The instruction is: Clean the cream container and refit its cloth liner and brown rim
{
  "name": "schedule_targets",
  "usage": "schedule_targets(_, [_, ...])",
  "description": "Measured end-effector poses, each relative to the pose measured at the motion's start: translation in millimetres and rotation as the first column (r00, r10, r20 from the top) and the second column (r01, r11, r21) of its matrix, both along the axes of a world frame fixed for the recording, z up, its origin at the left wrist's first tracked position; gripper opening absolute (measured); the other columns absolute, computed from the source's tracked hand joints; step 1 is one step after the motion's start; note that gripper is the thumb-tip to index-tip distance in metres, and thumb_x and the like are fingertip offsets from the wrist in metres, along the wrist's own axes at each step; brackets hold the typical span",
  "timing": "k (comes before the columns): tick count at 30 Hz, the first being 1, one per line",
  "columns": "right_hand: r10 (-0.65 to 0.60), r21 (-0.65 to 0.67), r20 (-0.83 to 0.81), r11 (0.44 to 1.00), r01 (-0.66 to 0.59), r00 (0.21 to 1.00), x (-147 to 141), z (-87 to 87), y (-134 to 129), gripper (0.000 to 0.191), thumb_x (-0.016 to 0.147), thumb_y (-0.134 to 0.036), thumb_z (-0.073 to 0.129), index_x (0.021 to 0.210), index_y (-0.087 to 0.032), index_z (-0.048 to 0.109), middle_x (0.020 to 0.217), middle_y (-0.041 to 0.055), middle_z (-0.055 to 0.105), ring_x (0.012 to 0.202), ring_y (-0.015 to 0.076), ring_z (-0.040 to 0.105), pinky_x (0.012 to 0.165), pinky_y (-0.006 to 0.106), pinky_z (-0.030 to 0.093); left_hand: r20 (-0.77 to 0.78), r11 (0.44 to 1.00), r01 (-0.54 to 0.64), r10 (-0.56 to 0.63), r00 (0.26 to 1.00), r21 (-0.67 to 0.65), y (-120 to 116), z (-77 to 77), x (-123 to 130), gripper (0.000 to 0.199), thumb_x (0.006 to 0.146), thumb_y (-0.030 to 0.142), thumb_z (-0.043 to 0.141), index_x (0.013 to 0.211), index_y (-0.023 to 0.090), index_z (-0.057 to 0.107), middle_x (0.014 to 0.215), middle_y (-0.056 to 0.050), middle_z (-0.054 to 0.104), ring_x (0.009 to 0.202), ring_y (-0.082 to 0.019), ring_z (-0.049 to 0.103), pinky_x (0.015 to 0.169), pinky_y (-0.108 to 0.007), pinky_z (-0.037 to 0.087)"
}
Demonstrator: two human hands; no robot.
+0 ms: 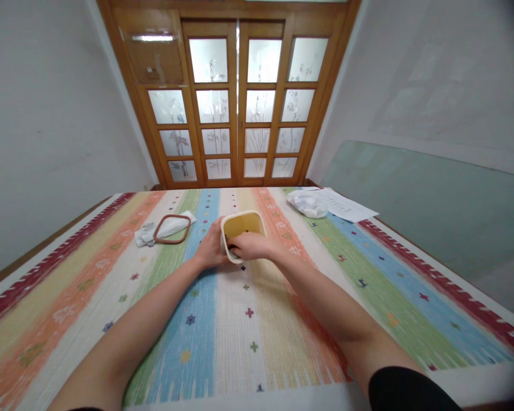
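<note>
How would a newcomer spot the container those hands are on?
On the striped cloth before the wooden doors, look near the middle. There the left hand holds a container and the right hand reaches inside. Unlike the flat brown frame to its left, it is deep, cream-rimmed and yellow inside.

- The right sleeve (408, 389) is black and plain, and its rounded edge lies near the elbow.
- Of the left sleeve (85, 409), only a thin dark strip is visible at the bottom border of the view.
- The left forearm (132, 325) and the right forearm (325, 299) are bare, slender and smooth in outline.
- The left hand (211, 246) and the right hand (253, 246) are also bare; the right fingers are partly hidden.
</note>
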State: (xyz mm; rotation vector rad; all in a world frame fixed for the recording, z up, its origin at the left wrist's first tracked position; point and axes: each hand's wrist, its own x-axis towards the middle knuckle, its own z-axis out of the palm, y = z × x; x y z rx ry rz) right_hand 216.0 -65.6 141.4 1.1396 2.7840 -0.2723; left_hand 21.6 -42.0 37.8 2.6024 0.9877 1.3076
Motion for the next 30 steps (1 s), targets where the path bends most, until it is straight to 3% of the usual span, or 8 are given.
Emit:
schedule_targets(4, [-0.085,0.054,0.062,0.995,0.082,0.994,-13,-14.5,-2,0.037,0.099,-0.029,0.052,0.126,-0.014,0.073,0.123,0.017,0.076,0.106,0.0284,0.075,0.087,0.032,0.055,-0.033,1.0,0.025,-0.025,0.999,0.014,-2,0.4,0,0.123,0.062,0.043,0.091,0.161,0.019,0.021,0.159,-0.021,0.039,0.149,-0.042,0.04,0.124,-0.061,0.037])
schedule_targets(11, [-0.012,0.054,0.079,0.998,0.008,0.997,-1,25.8,-33,0.036,0.099,-0.026,0.045,0.109,-0.015,0.078,0.108,0.0174,0.079,0.094,0.029,0.077,0.078,0.032,0.054,-0.02,1.0,0.024,-0.024,1.0,0.016,1,-1.1,-3,0.123,0.064,0.039,0.089,0.162,0.017,0.018,0.159,-0.023,0.038,0.15,-0.041,0.04,0.125,-0.059,0.036])
schedule_targets(13, [-0.006,0.067,0.066,0.998,0.002,0.998,1,29.5,-35,0.036,0.1,-0.027,0.044,0.109,-0.016,0.078,0.108,0.0167,0.079,0.093,0.0289,0.077,0.078,0.032,0.054,-0.014,1.0,0.025,-0.025,1.0,0.009,1,-0.8,-3,0.125,0.063,0.038,0.09,0.162,0.016,0.017,0.159,-0.023,0.038,0.15,-0.041,0.04,0.125,-0.06,0.037])
schedule_targets(21, [-0.067,0.063,0.085,0.996,0.062,0.994,-16,-5.5,-10,0.037,0.094,-0.024,0.054,0.122,-0.011,0.075,0.119,0.0201,0.077,0.105,0.0323,0.076,0.085,0.035,0.055,-0.035,1.0,0.015,-0.016,0.999,-0.005,1,-3.1,-2,0.131,0.058,0.038,0.092,0.163,0.02,0.015,0.16,-0.022,0.037,0.151,-0.043,0.038,0.124,-0.062,0.037])
schedule_targets(27, [-0.022,0.077,0.089,0.997,0.016,0.996,-8,15.0,-33,0.035,0.094,-0.023,0.05,0.108,-0.011,0.08,0.105,0.0197,0.08,0.094,0.0306,0.078,0.081,0.034,0.056,-0.041,0.999,0.047,-0.047,0.998,0.016,2,-4.1,-3,0.128,0.062,0.037,0.09,0.163,0.019,0.014,0.161,-0.022,0.035,0.152,-0.041,0.037,0.125,-0.061,0.037])
schedule_targets(30, [-0.027,0.094,0.087,0.995,0.019,0.996,-9,16.1,-34,0.034,0.094,-0.023,0.051,0.106,-0.013,0.081,0.104,0.019,0.08,0.093,0.0305,0.078,0.08,0.034,0.056,-0.047,0.999,0.045,-0.044,0.998,0.015,1,-3.5,-3,0.127,0.062,0.037,0.089,0.163,0.019,0.014,0.162,-0.022,0.034,0.152,-0.042,0.036,0.125,-0.062,0.036])
